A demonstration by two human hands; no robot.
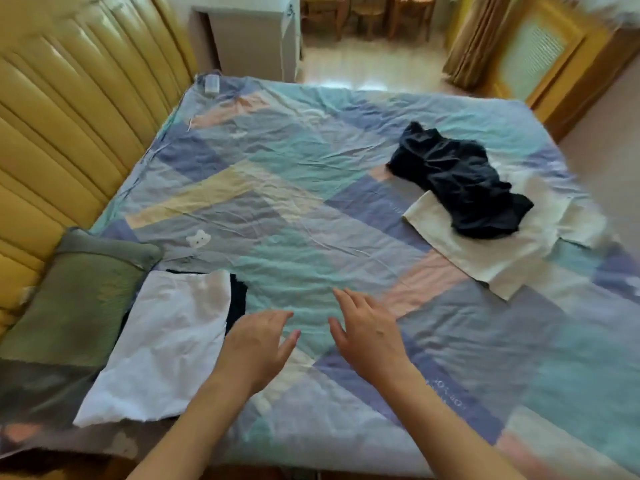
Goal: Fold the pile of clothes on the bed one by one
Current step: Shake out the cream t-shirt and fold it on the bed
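A folded white garment (pixel 162 344) lies at the near left of the bed, on top of a dark folded piece (pixel 238 299) that shows only at its far edge. At the far right a crumpled dark navy garment (pixel 457 181) sits on a cream-white cloth (pixel 485 251) that is spread flat. My left hand (pixel 256 344) and my right hand (pixel 367 334) hover over the patchwork sheet (pixel 294 202) in the middle, fingers straight and spread, holding nothing. Both hands are well short of the unfolded pile.
A green pillow (pixel 79 299) lies at the near left by the padded yellow headboard (pixel 69 116). A small white object (pixel 211 84) rests at the bed's far left corner. Beyond the bed are a grey cabinet (pixel 249 43), wooden chairs (pixel 367 12) and curtains (pixel 474 39).
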